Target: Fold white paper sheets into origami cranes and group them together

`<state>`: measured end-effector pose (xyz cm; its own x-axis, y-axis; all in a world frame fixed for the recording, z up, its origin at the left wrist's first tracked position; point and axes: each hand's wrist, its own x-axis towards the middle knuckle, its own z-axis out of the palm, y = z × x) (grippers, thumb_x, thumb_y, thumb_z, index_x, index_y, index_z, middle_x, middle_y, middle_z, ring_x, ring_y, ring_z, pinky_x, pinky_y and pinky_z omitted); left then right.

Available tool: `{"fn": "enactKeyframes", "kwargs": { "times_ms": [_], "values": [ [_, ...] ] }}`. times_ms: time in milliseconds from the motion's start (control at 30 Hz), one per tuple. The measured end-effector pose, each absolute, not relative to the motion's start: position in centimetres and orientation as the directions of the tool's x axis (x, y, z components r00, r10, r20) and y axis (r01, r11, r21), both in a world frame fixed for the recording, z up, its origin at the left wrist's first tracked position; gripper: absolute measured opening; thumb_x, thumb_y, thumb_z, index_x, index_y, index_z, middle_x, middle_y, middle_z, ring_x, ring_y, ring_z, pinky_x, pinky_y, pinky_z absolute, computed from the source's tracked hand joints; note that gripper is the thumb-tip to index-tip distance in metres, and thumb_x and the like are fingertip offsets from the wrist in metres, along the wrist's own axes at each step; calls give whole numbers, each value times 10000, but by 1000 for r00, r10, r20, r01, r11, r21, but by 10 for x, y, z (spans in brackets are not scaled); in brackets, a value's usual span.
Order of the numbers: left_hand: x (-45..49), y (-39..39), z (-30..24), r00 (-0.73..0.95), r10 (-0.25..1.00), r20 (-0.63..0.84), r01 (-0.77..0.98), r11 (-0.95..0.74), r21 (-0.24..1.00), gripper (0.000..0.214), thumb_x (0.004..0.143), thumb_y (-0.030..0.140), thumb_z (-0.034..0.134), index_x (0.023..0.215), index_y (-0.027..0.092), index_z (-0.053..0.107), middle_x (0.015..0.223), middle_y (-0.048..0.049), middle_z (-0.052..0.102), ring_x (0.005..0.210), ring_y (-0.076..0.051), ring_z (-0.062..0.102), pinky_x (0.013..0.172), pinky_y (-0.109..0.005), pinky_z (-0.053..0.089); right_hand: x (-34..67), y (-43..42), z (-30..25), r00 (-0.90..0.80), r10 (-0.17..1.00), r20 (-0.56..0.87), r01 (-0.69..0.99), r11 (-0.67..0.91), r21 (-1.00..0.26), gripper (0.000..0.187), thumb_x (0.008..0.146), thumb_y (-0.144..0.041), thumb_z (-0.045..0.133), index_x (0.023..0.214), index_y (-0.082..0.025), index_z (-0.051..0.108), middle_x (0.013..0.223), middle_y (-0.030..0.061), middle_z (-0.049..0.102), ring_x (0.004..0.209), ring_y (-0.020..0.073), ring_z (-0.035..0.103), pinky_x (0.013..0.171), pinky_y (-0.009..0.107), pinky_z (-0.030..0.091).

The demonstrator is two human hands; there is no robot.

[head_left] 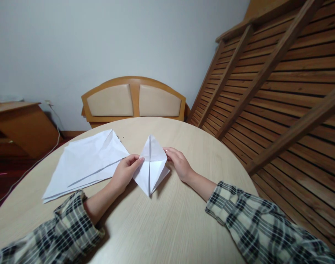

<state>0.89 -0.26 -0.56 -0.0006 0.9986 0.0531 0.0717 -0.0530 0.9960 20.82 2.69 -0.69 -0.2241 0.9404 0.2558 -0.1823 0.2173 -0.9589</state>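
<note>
A folded sheet of white paper (pixel 150 167), diamond-shaped with a crease down its middle, is held between my two hands just above the table. My left hand (pixel 127 169) pinches its left corner, thumb on top. At the right corner, my right hand (pixel 179 164) has its fingers closed on the edge, the fingertips partly behind the paper. A loose flap sticks out at the lower right of the folded paper. Left of it lies a stack of white paper sheets (pixel 86 157), creased and slightly uneven, close to my left hand.
The round pale wooden table (pixel 200 220) carries the papers. Behind it stands a wooden headboard (pixel 136 97) with beige panels against the wall. A slatted wooden frame (pixel 266 88) leans on the right. At the left are a brown desk (pixel 21 124) and a white cable (pixel 32 167).
</note>
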Motion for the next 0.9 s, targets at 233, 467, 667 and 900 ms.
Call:
{"fn": "enactKeyframes", "kwargs": {
  "times_ms": [233,467,667,900],
  "values": [
    [6,0,-10,-62,998,25,17,-24,1000,267,731,415,710,803,162,666,701,-7,656,610,-129,557,555,-225,382,204,27,-16,-256,897,360,30,379,-925,242,840,-383,626,1009,-219,683,1165,84,628,1066,200,587,967,393,438],
    [8,-1,-7,-1,1000,21,-20,-21,1000,275,723,418,716,801,164,645,669,6,649,573,-118,555,535,-217,379,202,25,-15,-425,857,292,20,332,-943,276,857,-419,598,985,-179,639,965,57,662,881,173,604,824,343,466],
    [9,-3,-6,56,998,41,35,-43,998,301,745,444,693,823,160,634,658,12,622,565,-118,540,527,-218,371,201,22,-15,-456,858,237,18,275,-961,277,797,-429,656,864,-169,589,827,20,623,749,150,568,693,295,442],
    [11,-5,-4,202,973,113,216,-157,964,320,773,468,651,842,155,650,726,-8,618,644,-147,541,560,-236,382,203,24,-17,-388,885,257,165,341,-925,256,763,-391,697,815,-160,598,849,31,577,787,160,541,696,294,445]
  ]
}}
